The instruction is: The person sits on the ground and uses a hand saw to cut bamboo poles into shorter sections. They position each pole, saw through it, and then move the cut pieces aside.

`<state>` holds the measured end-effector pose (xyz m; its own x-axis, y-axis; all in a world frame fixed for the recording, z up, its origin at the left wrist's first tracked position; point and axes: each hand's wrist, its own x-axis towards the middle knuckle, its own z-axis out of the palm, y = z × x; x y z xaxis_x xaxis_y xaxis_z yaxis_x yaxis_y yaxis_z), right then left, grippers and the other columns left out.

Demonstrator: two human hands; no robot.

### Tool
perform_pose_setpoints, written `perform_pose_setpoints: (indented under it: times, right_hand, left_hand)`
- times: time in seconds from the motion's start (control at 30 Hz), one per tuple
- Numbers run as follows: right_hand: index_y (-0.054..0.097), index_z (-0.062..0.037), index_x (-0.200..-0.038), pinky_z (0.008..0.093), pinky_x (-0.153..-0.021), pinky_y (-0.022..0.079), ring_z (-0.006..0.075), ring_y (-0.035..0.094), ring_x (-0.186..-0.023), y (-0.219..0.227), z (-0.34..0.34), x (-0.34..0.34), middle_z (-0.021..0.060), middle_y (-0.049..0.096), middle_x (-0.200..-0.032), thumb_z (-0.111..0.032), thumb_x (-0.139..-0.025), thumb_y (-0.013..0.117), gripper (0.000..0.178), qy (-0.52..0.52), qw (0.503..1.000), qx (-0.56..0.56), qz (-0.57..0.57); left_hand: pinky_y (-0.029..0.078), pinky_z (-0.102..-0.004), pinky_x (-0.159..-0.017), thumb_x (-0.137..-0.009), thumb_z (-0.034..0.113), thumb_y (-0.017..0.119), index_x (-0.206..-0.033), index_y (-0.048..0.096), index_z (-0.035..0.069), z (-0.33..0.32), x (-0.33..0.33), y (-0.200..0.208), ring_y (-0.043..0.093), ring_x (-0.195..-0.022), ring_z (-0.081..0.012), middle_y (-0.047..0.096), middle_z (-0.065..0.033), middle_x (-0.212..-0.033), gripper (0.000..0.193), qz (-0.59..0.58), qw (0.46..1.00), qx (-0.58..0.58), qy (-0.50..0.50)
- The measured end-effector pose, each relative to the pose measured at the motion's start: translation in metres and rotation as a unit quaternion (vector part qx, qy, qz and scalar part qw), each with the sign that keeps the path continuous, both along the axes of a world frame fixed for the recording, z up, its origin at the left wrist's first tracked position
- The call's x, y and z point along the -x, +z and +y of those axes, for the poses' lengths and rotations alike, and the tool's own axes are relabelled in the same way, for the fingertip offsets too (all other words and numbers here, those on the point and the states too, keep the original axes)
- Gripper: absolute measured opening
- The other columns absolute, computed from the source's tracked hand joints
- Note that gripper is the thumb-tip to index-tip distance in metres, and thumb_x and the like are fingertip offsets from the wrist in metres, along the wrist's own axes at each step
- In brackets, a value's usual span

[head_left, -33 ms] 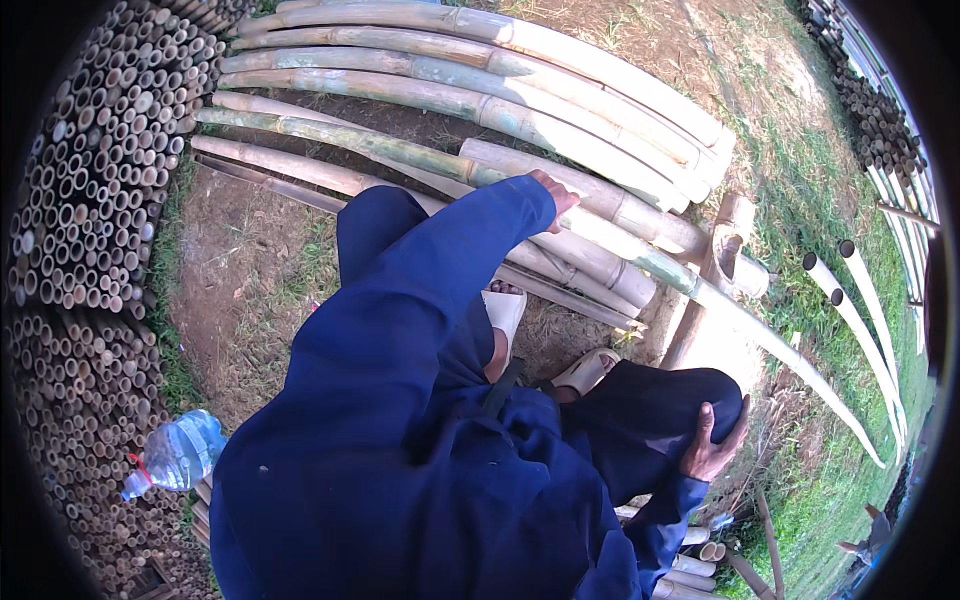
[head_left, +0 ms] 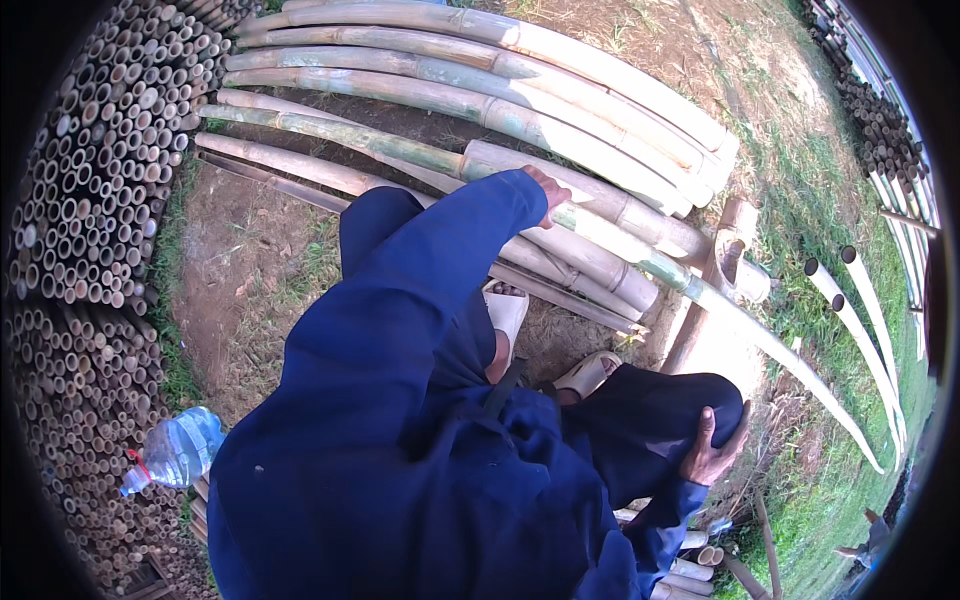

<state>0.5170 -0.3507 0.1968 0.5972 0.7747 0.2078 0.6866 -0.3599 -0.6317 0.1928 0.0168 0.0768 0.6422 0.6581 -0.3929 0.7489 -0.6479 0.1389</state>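
Note:
A long, slim bamboo pole runs from the upper left to the lower right in front of me. My left hand reaches across and is closed on its middle stretch; the sleeve and back of the hand hide part of the grip. Under and beside that pole lie thicker bamboo lengths. Toward the right, the pole passes over a notched bamboo post. My right hand rests on my right knee, thumb and fingers apart, holding nothing.
Several long bamboo poles lie side by side at the far side. Stacked bamboo shows its cut ends along the left. A clear bottle with a red ring is at lower left. Someone else is partly visible at lower right.
My left hand has slid a little to the left along the bamboo pole. My right hand stays on the knee.

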Motion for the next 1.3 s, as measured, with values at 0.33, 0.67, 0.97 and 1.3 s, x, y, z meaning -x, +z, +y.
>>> perform_pose_setpoints:
  times: [0.33,0.67,0.97,1.3]
  right_hand:
    - [0.051,-0.0069,-0.149,0.0511,-0.113,0.037,0.039,0.052,-0.132,0.023,0.018,0.008,0.0208,0.053,-0.145,-0.04,-0.086,0.081,0.078,0.026,0.974,0.091,-0.208]
    - [0.063,-0.0086,-0.131,0.0497,-0.094,0.055,0.04,0.07,-0.106,-0.121,0.175,0.098,0.0219,0.073,-0.111,-0.037,-0.088,0.074,0.053,0.336,0.898,0.282,-0.009]
    - [0.06,-0.0197,-0.133,0.0591,-0.1,0.046,0.0431,0.056,-0.122,-0.299,0.129,0.092,0.0143,0.046,-0.144,-0.031,-0.093,0.06,0.042,0.291,0.884,0.305,-0.201]
    - [0.064,-0.0151,-0.121,0.054,-0.082,0.05,0.0344,0.066,-0.104,-0.298,0.15,0.093,0.0123,0.06,-0.122,-0.021,-0.097,0.053,0.028,0.308,0.882,0.262,-0.241]
  left_hand:
    - [0.023,-0.0508,-0.126,-0.08,0.024,0.084,-0.15,0.051,0.019,0.039,0.105,0.024,0.05,-0.14,-0.0317,0.06,-0.0119,-0.145,0.077,0.107,0.989,0.008,0.102]
    - [0.031,-0.0567,-0.117,-0.068,0.032,0.093,-0.137,0.049,0.016,0.024,0.073,0.034,0.052,-0.129,-0.0334,0.056,-0.0121,-0.126,0.083,0.031,0.992,-0.093,0.082]
    - [0.043,-0.0509,-0.106,-0.072,0.038,0.091,-0.137,0.054,0.014,-0.011,0.092,0.095,0.058,-0.124,-0.034,0.056,-0.0121,-0.133,0.078,-0.137,0.974,-0.12,0.135]
    - [0.045,-0.0418,-0.106,-0.085,0.035,0.073,-0.132,0.059,-0.001,-0.13,0.196,0.106,0.061,-0.118,-0.0314,0.063,-0.0199,-0.128,0.061,-0.424,0.846,-0.042,0.32]
